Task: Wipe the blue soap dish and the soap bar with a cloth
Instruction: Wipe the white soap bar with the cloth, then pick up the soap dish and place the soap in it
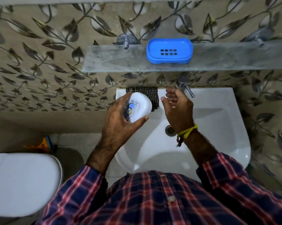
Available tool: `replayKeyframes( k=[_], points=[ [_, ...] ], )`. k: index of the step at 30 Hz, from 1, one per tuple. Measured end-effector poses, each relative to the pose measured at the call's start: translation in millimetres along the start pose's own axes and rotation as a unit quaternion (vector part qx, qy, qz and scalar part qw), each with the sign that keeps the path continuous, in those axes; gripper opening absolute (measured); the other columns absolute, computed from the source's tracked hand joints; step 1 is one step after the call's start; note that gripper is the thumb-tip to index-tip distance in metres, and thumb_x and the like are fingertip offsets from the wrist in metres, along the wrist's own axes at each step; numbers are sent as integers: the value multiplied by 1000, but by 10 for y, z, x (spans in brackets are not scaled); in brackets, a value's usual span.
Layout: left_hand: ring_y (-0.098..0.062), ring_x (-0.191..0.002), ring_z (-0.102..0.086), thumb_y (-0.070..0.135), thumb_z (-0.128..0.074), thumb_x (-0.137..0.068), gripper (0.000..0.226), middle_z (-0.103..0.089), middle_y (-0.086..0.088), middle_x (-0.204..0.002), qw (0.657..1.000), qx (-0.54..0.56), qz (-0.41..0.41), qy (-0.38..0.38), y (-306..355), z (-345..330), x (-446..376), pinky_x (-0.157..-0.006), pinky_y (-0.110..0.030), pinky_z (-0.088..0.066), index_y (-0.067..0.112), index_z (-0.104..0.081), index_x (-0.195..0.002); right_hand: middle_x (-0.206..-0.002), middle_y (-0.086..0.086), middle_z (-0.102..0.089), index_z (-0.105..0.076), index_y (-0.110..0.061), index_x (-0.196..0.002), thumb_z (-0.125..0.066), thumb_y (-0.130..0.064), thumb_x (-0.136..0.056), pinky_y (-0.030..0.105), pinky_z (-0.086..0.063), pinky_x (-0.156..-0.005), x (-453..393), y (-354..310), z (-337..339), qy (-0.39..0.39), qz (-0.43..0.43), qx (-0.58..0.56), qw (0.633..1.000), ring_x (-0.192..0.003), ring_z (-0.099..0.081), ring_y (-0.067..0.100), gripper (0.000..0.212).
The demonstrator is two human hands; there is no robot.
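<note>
While the left hand [119,117] clamps the white soap bar [139,107] between thumb and fingers over the basin's back-left corner, the right hand [177,106] hangs spread and empty just beside it.

Item, soap bar: oval, printed label showing, long axis running up and right from the thumb toward the wall.

Item, checkered cloth [150,96]: dark and white, lying on the basin's back ledge, directly beyond the held soap and partly hidden by it; just left of the right fingertips, so the right hand is probably the one to fetch it.

Item, blue soap dish [169,51]: empty, drain holes visible, long axis crosswise, well above and beyond both hands on the glass shelf [114,60].

Surface: white washbasin [218,120], dry-looking, drain below the right wrist, chrome tap [184,86] beyond the right hand.

Room: leaf-patterned tile wall [39,54]; toilet lid [21,184] far left of the grip.
</note>
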State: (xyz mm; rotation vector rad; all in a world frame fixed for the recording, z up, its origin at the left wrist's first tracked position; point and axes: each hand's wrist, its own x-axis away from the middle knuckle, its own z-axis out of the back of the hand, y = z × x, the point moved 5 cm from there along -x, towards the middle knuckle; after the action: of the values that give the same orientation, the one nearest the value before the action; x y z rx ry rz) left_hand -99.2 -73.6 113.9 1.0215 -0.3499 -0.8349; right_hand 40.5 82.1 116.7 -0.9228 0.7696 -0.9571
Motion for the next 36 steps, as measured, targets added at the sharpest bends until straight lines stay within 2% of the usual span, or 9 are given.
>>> replayKeyframes(
  k=[2, 5, 10, 13, 16, 19, 28, 32, 36],
  points=[
    [-21, -129, -58, 56, -82, -67, 92, -60, -3, -141, 998, -46, -38, -1, 146, -52, -62, -105, -48, -50, 18, -50, -145, -94, 10, -72, -68, -4, -104, -71, -10, -87, 38, -58, -78, 36, -158, 164, 2, 47, 14, 999, -82, -67, 24, 18],
    [-21, -125, -58, 52, -83, -69, 89, -61, -2, -139, 992, -91, -83, -6, 383, -100, -104, -104, -47, -48, 18, -51, -144, -78, 7, -71, -69, -3, -84, -72, -9, -86, 36, -56, -70, 63, -405, 430, 25, 141, 45, 989, -69, -63, 18, 7],
    [-19, -125, -57, 43, -89, -70, 86, -61, -1, -138, 986, -107, -123, 18, 681, -85, -57, -107, -44, -46, 17, -52, -143, -66, 7, -59, -56, -3, -66, -76, -19, -84, 34, -47, -62, -4, -773, 865, 84, 245, 48, 965, -63, -53, 20, 32],
    [-19, -123, -58, 45, -89, -69, 87, -62, -2, -136, 981, -124, -143, 43, 838, 8, -89, -106, -37, -47, 17, -52, -143, -89, 4, -64, -64, -5, -87, -78, -28, -81, 36, -50, -80, -341, -930, 1007, 47, 254, 68, 963, -86, -59, 19, 28],
    [-22, -125, -57, 41, -90, -69, 89, -60, -4, -137, 976, -117, -171, 61, 1019, 150, -215, -106, -45, -48, 13, -52, -144, -124, 6, -61, -58, -9, -122, -82, -40, -72, 37, -41, -104, -740, -948, 926, -77, 223, 166, 957, -119, -52, 26, 63],
    [-24, -127, -56, 36, -91, -70, 87, -59, -7, -140, 963, -149, -207, 80, 1209, 267, -334, -108, -46, -45, 7, -53, -143, -139, 11, -52, -48, -11, -137, -86, -40, -68, 36, -34, -112, -976, -918, 795, -168, 217, 214, 937, -131, -43, 29, 85],
    [-26, -130, -53, 35, -91, -71, 89, -57, -8, -143, 961, -161, -203, 96, 1377, 441, -438, -111, -39, -41, 9, -49, -146, -138, 14, -54, -47, -8, -139, -91, -32, -65, 36, -40, -111, -1265, -788, 660, -204, 207, 148, 945, -126, -51, 25, 89],
    [-23, -125, -56, 37, -92, -70, 91, -59, -6, -138, 965, -148, -188, 104, 1399, 470, -494, -107, -37, -46, 13, -49, -147, -118, 7, -58, -54, -9, -126, -93, -25, -61, 25, -45, -95, -1306, -791, 702, -167, 224, 124, 952, -109, -56, 20, 77],
    [-16, -126, -55, 42, -89, -69, 91, -54, 8, -136, 972, -113, -181, 103, 1457, 510, -557, -106, -27, -44, 19, -49, -147, -119, 5, -51, -48, -14, -123, -92, -19, -60, 26, -49, -96, -1175, -819, 845, -150, 217, 44, 964, -108, -56, 19, 76]
  ],
)
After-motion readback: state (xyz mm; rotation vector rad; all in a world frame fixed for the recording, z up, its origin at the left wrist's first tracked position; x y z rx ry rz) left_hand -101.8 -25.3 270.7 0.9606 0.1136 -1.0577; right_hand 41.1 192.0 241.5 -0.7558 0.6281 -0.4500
